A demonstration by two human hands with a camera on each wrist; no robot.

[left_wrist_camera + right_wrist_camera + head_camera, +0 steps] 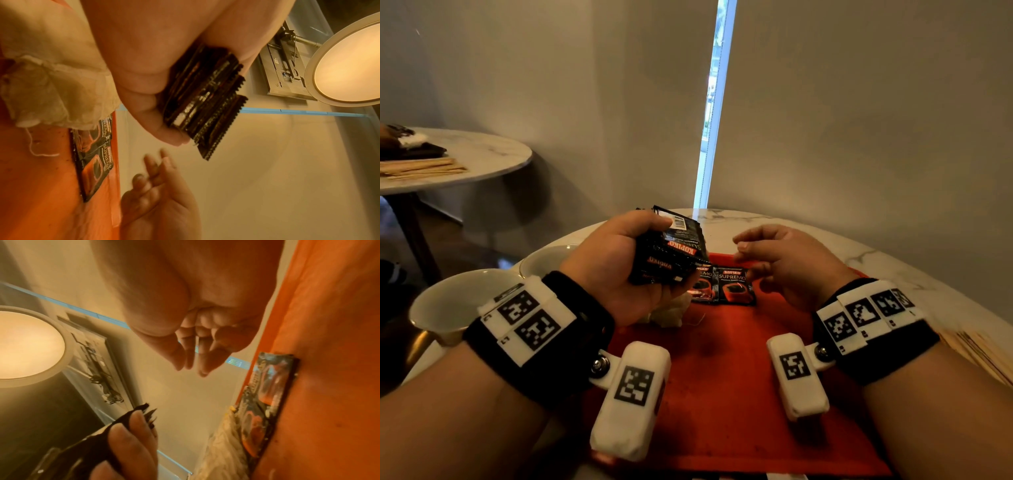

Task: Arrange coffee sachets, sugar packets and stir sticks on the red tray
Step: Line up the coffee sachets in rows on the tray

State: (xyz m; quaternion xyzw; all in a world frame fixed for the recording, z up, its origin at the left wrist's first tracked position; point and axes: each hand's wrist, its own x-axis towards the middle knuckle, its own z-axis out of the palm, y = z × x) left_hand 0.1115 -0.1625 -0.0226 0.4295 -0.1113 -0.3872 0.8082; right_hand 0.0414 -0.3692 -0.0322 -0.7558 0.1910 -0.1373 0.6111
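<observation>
Red tray (739,394) with two coffee sachets (722,286) inside.

Head view: above, facing forward-down over the flat red plastic tray (722,370) on the white marble tabletop (893,274). Wrist views: close under each palm, facing upward toward the round ceiling lamp (349,65). All share the tray's far edge.

We see glossy black foil on the coffee sachets (735,285) lying on the red tray (722,377), whose matt surface looks like smooth plastic with faint scuffs. The stack of sachets (669,251) in the left hand (616,270) shines too, with saw-toothed edges. The tabletop (893,270) looks like polished marble. The white cups (448,305) seem glazed ceramic. The wristbands (544,329) are black cloth with matt white plastic blocks.
</observation>
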